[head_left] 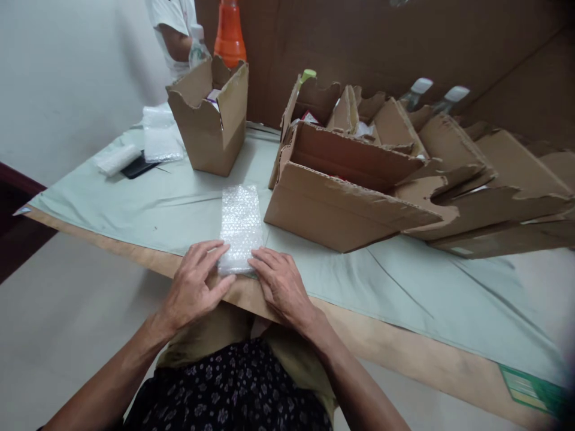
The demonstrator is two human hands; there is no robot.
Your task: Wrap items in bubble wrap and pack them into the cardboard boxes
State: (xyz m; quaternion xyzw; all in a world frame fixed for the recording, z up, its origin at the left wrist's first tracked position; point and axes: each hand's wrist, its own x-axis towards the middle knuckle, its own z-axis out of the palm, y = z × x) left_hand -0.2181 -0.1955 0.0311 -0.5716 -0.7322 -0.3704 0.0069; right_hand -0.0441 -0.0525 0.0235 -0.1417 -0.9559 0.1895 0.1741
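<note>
A strip of clear bubble wrap (pixel 241 218) lies lengthwise on the pale green cloth, its near end folded or rolled into a thicker band by the table edge. At the left side of that band, my left hand (pixel 197 281) has its fingertips on the wrap and its thumb along the near edge. My right hand (pixel 282 281) grips the opposite corner with bent fingers; its thumb is mostly hidden. Whether anything lies inside the folded end, I cannot tell.
Several cardboard bins (pixel 354 203) stand in a row at the right, one overlapping another. Another cardboard bin (pixel 204 129) is at the back left, near bubble wrap sheets (pixel 162 134) and a black flat object (pixel 138 166). Behind stand an orange bottle (pixel 230 39) and a person (pixel 175 36).
</note>
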